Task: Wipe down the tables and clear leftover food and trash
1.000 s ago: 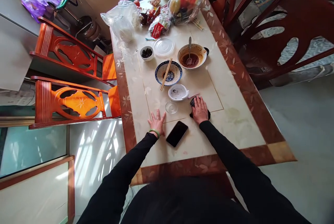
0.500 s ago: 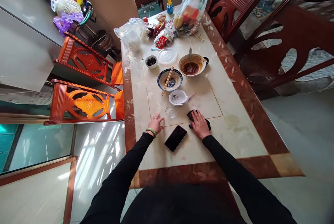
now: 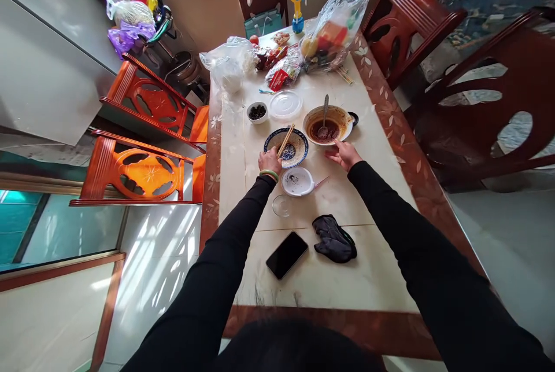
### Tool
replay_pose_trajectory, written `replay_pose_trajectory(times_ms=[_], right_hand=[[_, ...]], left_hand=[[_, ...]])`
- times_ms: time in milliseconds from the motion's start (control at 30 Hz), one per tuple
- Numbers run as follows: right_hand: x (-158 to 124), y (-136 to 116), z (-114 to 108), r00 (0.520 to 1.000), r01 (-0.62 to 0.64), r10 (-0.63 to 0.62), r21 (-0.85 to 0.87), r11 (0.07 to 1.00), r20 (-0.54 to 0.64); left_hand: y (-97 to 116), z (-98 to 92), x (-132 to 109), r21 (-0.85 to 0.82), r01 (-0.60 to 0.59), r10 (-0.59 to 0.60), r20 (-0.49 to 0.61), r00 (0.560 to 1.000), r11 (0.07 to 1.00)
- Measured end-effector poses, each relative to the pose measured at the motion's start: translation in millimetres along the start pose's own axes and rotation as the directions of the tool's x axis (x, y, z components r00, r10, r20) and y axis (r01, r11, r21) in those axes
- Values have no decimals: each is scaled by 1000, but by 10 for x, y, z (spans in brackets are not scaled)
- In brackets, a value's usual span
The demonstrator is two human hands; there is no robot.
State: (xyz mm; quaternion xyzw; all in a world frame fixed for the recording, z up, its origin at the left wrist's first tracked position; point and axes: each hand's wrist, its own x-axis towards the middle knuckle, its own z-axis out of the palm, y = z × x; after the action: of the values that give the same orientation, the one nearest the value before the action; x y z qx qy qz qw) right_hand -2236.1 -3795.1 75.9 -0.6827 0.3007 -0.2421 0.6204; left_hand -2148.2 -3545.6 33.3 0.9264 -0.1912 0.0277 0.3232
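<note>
My left hand [image 3: 269, 161] is at the near left rim of a blue-patterned bowl [image 3: 299, 158], fingers curled over the edge. It covers the lower ends of a pair of wooden chopsticks [image 3: 286, 139] lying across that bowl. Fingers apart, my right hand [image 3: 346, 155] reaches to the near edge of a larger bowl [image 3: 344, 123], which has brown sauce and a metal spoon [image 3: 325, 110] in it; whether it touches is unclear. Just nearer than the patterned bowl sits a white bowl [image 3: 298, 181] with dark bits, beside a small clear round dish [image 3: 281, 206].
Nearer on the table lie a phone [image 3: 287, 254] and a crumpled black cloth item [image 3: 335, 238]. Beyond the bowls are a clear lid [image 3: 285, 105], a small bowl of dark food [image 3: 257, 112], plastic bags [image 3: 333, 30] and a toy [image 3: 297, 2]. Chairs [image 3: 143, 166] flank the table.
Both hands have moved forward. My right hand has left the black cloth item and is at the sauce bowl. My left hand has gone from beside the phone to the patterned bowl.
</note>
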Motion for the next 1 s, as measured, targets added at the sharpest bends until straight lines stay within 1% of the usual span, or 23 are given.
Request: replay_pose_trajectory(times_ms=[67, 133, 167, 200, 267, 333, 400, 433, 500, 533, 600, 633, 667, 700, 767, 867, 933, 1000], right_hand=[[149, -102, 110, 998, -50, 54, 78, 996, -42], [226, -119, 151, 993, -59, 72, 139, 989, -95], [245, -109, 154, 990, -56, 75, 161, 985, -116], [253, -93, 150, 989, -51, 75, 178, 983, -130], [244, -58, 134, 988, -41, 69, 198, 979, -139], [210, -37, 108, 989, -20, 49, 204, 979, -140], [165, -64, 61, 989, 16, 13, 202, 979, -145], [141, -105, 29, 989, 37, -7, 197, 980, -150], [88, -255, -36, 989, 88, -67, 160, 983, -130], [54, -359, -58, 990, 117, -105, 128, 985, -93], [-41, -591, -48, 987, 153, -154, 40, 987, 33], [-105, -700, -7, 983, 150, -148, -11, 989, 109], [-178, -789, 60, 978, 128, -116, -62, 990, 172], [-257, -852, 150, 973, 92, -65, -115, 989, 220], [-416, -886, 369, 959, 8, 55, -223, 975, 278], [-586, -764, 676, 932, -69, 186, -352, 934, 311], [-621, -656, 804, 922, -77, 220, -406, 910, 318], [-597, -588, 866, 926, -10, 205, -521, 853, 317]], left_hand=[[-19, 14, 62, 25, -6, 5, 26, 1000, 1000], [-74, 23, 90, 10, -2, 2, 28, 1000, 1000], [-108, 28, 94, -22, 11, -11, 15, 1000, 1000], [-144, 35, 95, -74, 32, -32, -8, 999, 997], [-220, 58, 86, -222, 101, -117, -59, 991, 970], [-295, 99, 71, -397, 177, -229, -88, 969, 901], [-356, 149, 52, -565, 215, -316, -86, 945, 796], [-375, 174, 42, -645, 208, -334, -78, 939, 735], [-378, 207, 25, -788, 159, -332, -60, 941, 594], [-361, 210, 20, -849, 131, -321, -47, 946, 511], [-294, 189, 21, -938, 81, -299, -25, 954, 337], [-252, 166, 28, -964, 64, -294, -15, 956, 258], [-210, 139, 38, -979, 51, -291, -8, 957, 196], [-175, 110, 50, -987, 43, -289, -4, 957, 153], [-141, 61, 73, -991, 57, -308, 16, 951, 124], [-210, 44, 85, -979, 132, -360, 68, 931, 157], [-311, 74, 74, -968, 169, -368, 90, 925, 186], [-411, 125, 64, -954, 191, -366, 97, 926, 231]])
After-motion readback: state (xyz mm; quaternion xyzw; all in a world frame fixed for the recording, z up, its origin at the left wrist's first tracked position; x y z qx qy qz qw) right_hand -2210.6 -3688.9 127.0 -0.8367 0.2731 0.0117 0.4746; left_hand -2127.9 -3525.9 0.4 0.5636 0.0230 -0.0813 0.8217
